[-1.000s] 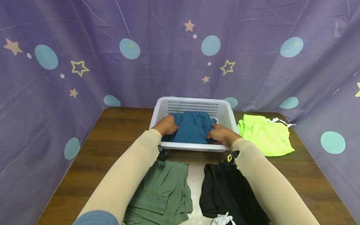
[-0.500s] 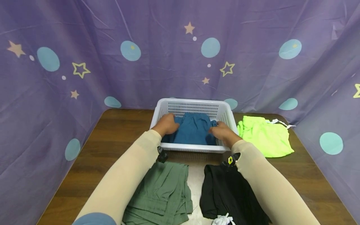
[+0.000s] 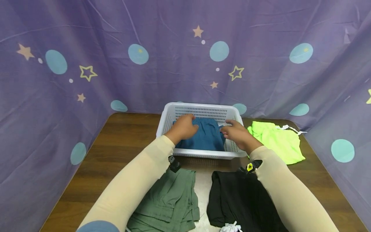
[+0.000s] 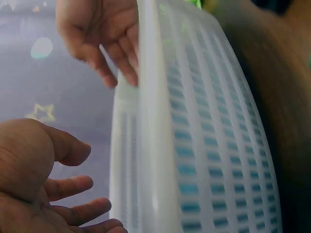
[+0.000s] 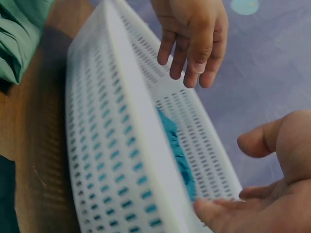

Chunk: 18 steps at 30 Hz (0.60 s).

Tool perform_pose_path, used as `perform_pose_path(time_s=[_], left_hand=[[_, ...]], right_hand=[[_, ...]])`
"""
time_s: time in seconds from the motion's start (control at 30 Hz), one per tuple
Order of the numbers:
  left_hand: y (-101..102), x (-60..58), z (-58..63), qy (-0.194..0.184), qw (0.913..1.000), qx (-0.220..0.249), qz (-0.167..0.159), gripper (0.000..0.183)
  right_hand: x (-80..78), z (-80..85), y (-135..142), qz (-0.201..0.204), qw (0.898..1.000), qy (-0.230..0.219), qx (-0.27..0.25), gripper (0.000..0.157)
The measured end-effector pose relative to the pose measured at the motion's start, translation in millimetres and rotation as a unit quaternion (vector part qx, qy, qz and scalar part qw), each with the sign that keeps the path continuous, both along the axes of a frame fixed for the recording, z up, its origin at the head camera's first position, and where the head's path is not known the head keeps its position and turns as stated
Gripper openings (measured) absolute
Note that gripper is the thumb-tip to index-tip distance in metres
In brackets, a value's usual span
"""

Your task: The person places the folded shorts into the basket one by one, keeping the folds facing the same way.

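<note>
A folded blue garment (image 3: 205, 138) with a gathered edge lies inside the white plastic basket (image 3: 203, 153). Over its left part is my left hand (image 3: 184, 128), fingers loosely bent and holding nothing. My right hand (image 3: 238, 133) hovers at the basket's right side, thumb apart from the fingers. In the left wrist view, the left hand (image 4: 34, 179) has its fingers spread beside the basket rim (image 4: 155, 121). The right wrist view shows the right hand (image 5: 277, 179) with a gap between thumb and fingers, and the blue cloth (image 5: 177, 150) low in the basket.
Folded green pants (image 3: 171, 199) lie in front on the left, and a black garment (image 3: 237, 199) with a white drawstring on the right. Neon yellow shorts (image 3: 276, 141) sit right of the basket on the wooden table (image 3: 95, 167). A purple curtain (image 3: 174, 64) hangs behind.
Both hands have let go of the blue garment and risen from it. The left hand has shifted right and up, the right hand slightly right. The garment stays in the basket.
</note>
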<state>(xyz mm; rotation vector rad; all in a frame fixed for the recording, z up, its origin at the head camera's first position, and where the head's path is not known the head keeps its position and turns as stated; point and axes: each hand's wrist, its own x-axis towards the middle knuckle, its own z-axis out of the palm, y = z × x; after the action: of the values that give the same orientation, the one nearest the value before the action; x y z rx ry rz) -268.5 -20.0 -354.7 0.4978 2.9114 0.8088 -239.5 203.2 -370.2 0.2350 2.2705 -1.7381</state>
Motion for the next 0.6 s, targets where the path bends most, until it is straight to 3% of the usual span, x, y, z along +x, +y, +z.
perform_pose_path(time_s=[0.13, 0.37, 0.6], left_hand=[[16, 13.8, 9.5, 0.011, 0.9998, 0.011, -0.015, 0.041], [43, 43.9, 21.1, 0.034, 0.9975, 0.019, -0.059, 0.037], [61, 72.8, 25.4, 0.095, 0.9858, 0.061, -0.124, 0.03]], right_hand=[[6.2, 10.4, 15, 0.012, 0.998, 0.009, -0.062, 0.065], [23.2, 24.9, 53, 0.051, 0.994, 0.037, -0.094, 0.061], [40.1, 30.6, 99, 0.033, 0.991, 0.056, -0.117, 0.064]])
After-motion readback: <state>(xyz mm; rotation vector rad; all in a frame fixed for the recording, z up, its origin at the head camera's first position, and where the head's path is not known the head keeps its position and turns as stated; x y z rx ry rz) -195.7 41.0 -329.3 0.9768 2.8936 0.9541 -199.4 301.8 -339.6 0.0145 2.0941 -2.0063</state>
